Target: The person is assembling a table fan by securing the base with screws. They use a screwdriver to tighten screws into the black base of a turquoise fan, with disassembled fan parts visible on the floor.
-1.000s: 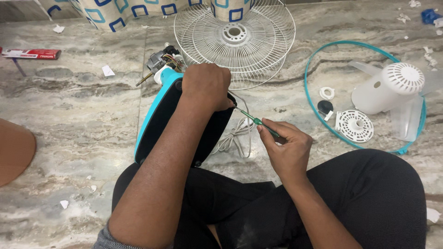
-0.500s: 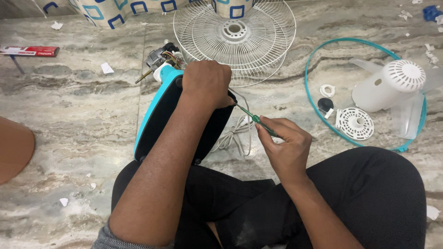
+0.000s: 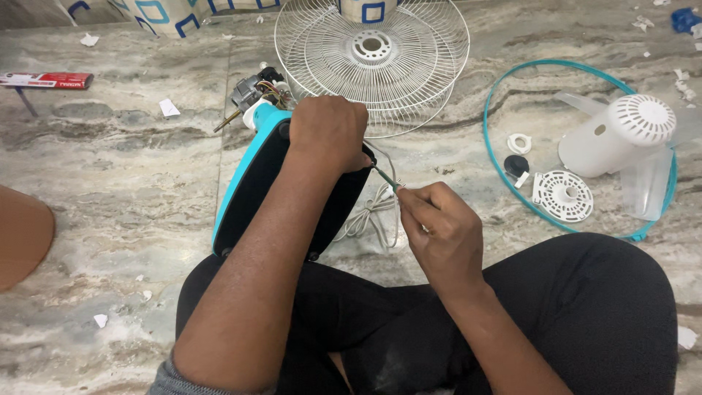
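Head view | my left hand [image 3: 327, 134] grips the blue fan base [image 3: 252, 175] on the floor | right hand [image 3: 437, 238] holds the green screwdriver [image 3: 386, 178] | driving a screw, I judge | next needs steady tip.

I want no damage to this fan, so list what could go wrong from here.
1. The thin green screwdriver meets the blue-and-black fan base at a slant; its tip could slip toward the left hand.
2. The white power cord lies under the right hand and might snag.
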